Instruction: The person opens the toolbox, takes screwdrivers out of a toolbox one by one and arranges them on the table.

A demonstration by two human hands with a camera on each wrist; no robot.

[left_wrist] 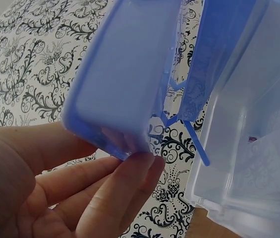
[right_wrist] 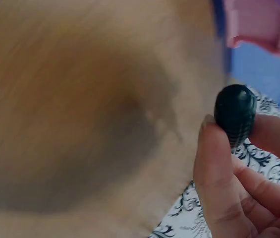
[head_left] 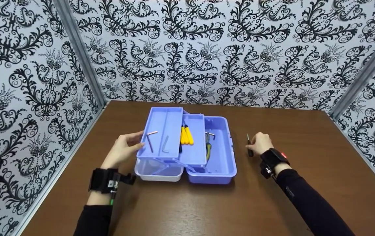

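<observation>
On my head feed, the right hand [head_left: 261,144] pinches a dark-handled screwdriver [head_left: 250,152] between thumb and fingers, its shaft pointing away from me. Left of those fingertips, near but apart, stands the open blue toolbox [head_left: 212,180]. My left hand [head_left: 125,146] grips the outer edge of its upper tray [head_left: 158,121], thumb and fingers on the wall. Just right of that thumb lie a dark, copper-ended L-shaped rod [head_left: 150,144] and a silver hex key [head_left: 165,143]; farther right are yellow-handled tools [head_left: 189,135], then pliers [head_left: 208,152] in the box's base.
</observation>
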